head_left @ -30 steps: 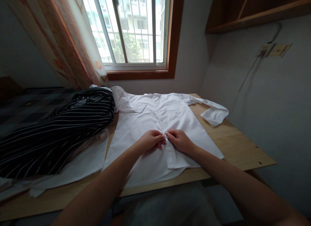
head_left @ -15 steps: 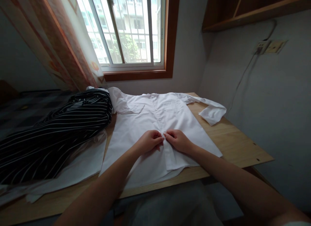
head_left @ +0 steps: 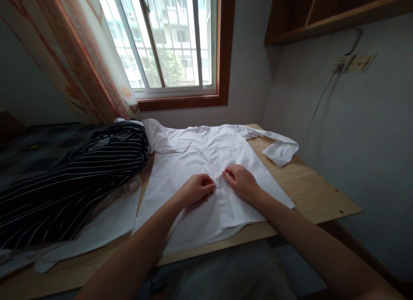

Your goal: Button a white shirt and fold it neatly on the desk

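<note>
A white long-sleeved shirt [head_left: 193, 214] lies front side up, its buttoned placket running down the middle. My left hand [head_left: 197, 189] is closed in a pinch on the shirt's front, at the left of the placket. Just beside its fingertips shows a small pale button [head_left: 217, 184]. Across the placket, my right hand [head_left: 240, 180] has its fingers drawn together on the cloth, slightly higher and a little apart from my left. What lies between its fingertips is partly hidden. One shirt sleeve [head_left: 280, 151] stretches to the right with its cuff folded back.
Under the shirt is a wooden board [head_left: 312, 188], its front edge close to me. Black striped clothing [head_left: 106, 171] lies heaped at the left, over white fabric [head_left: 100, 224]. A window [head_left: 171, 46] and a curtain [head_left: 87, 54] are behind; a cord [head_left: 318, 104] hangs along the right wall.
My right hand has moved up and to the right, away from my left fingertips, so the button between them shows. My left hand stays nearly in place.
</note>
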A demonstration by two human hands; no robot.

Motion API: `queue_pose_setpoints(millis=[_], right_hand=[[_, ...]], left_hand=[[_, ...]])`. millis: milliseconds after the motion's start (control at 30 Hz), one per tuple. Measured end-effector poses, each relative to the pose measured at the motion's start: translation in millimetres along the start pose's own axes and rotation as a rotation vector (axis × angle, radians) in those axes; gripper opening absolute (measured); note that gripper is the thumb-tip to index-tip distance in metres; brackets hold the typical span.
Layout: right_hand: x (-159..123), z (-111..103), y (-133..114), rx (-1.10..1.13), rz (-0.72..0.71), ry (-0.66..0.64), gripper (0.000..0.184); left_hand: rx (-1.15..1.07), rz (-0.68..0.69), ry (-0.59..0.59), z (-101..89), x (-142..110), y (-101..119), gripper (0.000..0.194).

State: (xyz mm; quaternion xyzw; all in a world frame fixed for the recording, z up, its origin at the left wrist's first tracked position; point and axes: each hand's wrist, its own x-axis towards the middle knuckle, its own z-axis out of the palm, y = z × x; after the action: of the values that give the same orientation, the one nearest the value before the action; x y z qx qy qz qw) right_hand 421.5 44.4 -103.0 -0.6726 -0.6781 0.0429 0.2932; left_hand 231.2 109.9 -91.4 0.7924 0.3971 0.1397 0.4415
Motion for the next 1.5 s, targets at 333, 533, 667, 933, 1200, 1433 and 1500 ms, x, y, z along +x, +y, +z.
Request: queue_pose_setpoints(millis=[333, 533, 667, 933, 1200, 1433, 1500], right_hand=[[-4.9, 15.1, 17.7, -0.277, 0.219, -0.259, 0.058], [-7.4, 2.7, 19.5, -0.269, 0.218, -0.359, 0.066], [-16.2, -4.7, 32.6, -0.306, 0.188, -0.341, 0.066], [-28.8, -11.1, 70.1, -0.409, 0.139, -0.235, 0.066], [-40.8, -24.8, 91.0, -0.469, 0.158, -0.183, 0.06], [-62.7, -46.7, 77.2, -0.475, 0.17, -0.231, 0.06], [-63.2, -58.9, 68.7, -0.477, 0.159, -0.291, 0.055]], left_hand=[[0.519, 0.363, 0.263, -3.1, 7.5, -13.1, 0.046], [0.663, 0.351, -0.007, -1.4, 1.7, -12.2, 0.048], [0.719, 0.349, -0.029, -2.5, -1.9, -12.2, 0.05], [0.703, 0.499, -0.038, 6.5, -13.2, -14.1, 0.046], [0.699, 0.597, -0.136, 14.4, -26.3, -7.0, 0.045], [0.692, 0.645, -0.24, 19.6, -54.9, 8.9, 0.05], [0.692, 0.664, -0.246, 22.9, -63.3, 10.1, 0.05]])
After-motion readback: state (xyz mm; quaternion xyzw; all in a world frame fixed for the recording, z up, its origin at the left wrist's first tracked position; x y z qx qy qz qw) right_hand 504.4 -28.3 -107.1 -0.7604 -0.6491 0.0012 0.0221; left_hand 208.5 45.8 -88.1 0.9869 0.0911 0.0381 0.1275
